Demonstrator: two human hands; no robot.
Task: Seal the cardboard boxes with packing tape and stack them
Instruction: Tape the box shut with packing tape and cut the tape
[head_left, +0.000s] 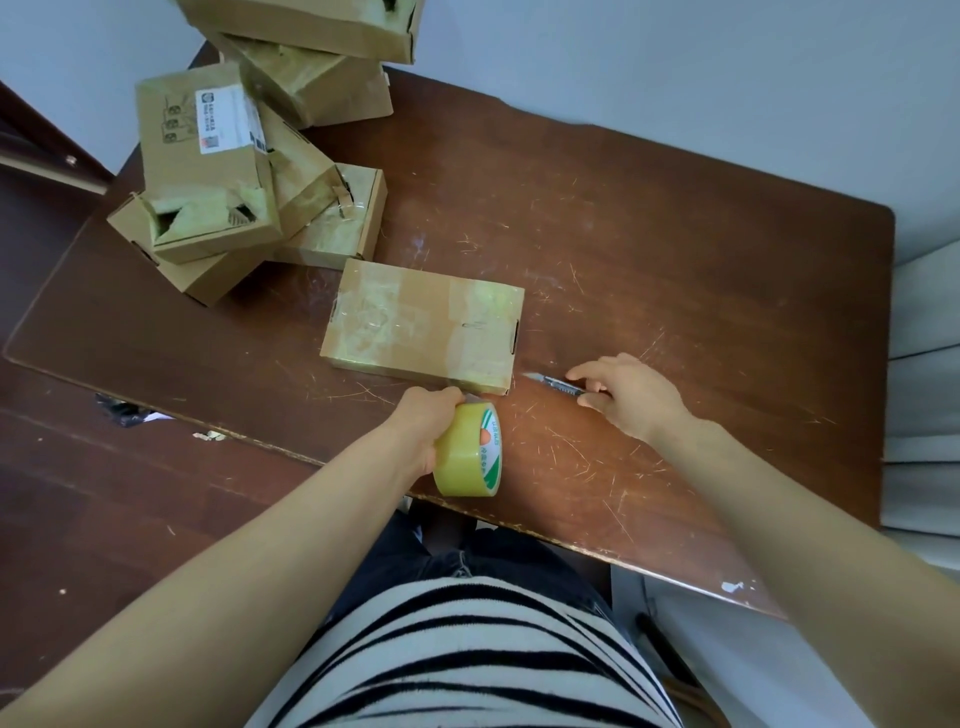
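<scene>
The left hand is closed around a roll of yellowish transparent packing tape with a green-and-white printed core, and it holds the roll upright on its edge just above the near edge of the scratched dark brown wooden table. A short strip of tape goes from the roll up to the near side of the flat brown cardboard box, which lies alone in the middle of the table and already has shiny tape bands across its top. The right hand lies on the table to the right of this box, fingers partly bent over a small grey utility knife; the blade points to the box corner and rests on the wood, and I cannot tell if the hand really grips the handle or only covers it. At the far left of the table there is an untidy pile of taped cardboard boxes, some leaning on others, one with a white shipping label on top, and two more boxes stand higher behind them near the pale wall. At the bottom of the view a black-and-white striped shirt is visible.
</scene>
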